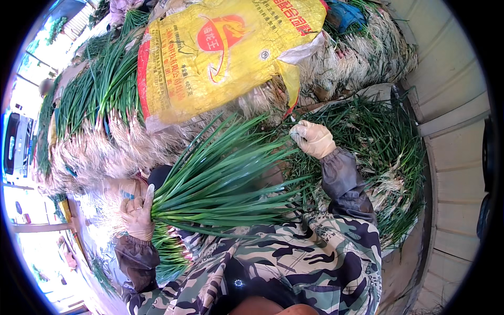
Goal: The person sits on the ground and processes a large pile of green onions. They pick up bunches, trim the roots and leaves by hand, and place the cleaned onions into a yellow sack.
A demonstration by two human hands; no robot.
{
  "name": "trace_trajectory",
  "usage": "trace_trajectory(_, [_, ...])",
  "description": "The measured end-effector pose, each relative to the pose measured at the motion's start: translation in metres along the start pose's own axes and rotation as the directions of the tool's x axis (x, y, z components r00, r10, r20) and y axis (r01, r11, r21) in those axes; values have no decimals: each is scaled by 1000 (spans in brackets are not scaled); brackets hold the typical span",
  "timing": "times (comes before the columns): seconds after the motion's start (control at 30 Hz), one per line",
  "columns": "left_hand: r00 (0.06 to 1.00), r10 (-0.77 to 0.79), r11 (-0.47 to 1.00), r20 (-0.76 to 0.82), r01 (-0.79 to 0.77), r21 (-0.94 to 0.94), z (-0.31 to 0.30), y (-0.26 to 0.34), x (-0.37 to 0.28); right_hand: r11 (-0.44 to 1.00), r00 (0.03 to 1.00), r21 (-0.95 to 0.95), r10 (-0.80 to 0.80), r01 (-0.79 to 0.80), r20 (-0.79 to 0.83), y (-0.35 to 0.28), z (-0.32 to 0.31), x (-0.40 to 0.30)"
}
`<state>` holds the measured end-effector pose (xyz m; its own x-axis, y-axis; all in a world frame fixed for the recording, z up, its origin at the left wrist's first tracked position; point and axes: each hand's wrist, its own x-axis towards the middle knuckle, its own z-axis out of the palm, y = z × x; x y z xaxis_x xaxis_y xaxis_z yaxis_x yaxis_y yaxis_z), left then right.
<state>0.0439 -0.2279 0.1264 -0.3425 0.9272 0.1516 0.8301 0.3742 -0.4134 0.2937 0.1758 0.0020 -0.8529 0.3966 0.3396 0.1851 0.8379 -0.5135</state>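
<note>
My left hand (138, 214), in a pale glove, grips a bundle of green onions (224, 181) near its root end. The long green leaves fan out to the right across my lap, and the pale roots show beyond my fingers on the left. At the leaf tips is my right hand (313, 138), also gloved, its fingers curled in. Whether a leaf is pinched between those fingers is not clear. Under the right forearm lies a heap of loose green leaves (362, 138), with a few pale roots among them.
Ahead, a yellow woven sack (232, 59) bearing writing covers part of a long stack of green onions (118, 130), roots facing me. More bundles (169, 246) lie beside my left forearm. A panelled wall (453, 165) bounds the right. Another person's sleeve (120, 12) shows far left.
</note>
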Motion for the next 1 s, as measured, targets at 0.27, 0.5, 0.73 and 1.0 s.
trace_trajectory(0.27, [999, 43, 997, -23, -41, 70, 2, 10, 8, 907, 875, -139, 328, -397, -357, -22, 33, -4])
trace_trajectory(0.5, [997, 66, 993, -44, -61, 104, 2, 2, 7, 899, 800, 9, 394, -437, -452, 55, 4, -44])
trace_trajectory(0.73, [996, 82, 989, -38, -76, 126, -1, 5, 6, 978, 988, 205, 57, -27, -143, -41, -43, 15])
trace_trajectory(1.0, [996, 60, 981, -67, -46, 190, 0, 5, 2, 967, 972, -105, -223, 230, 78, -83, 14, 44])
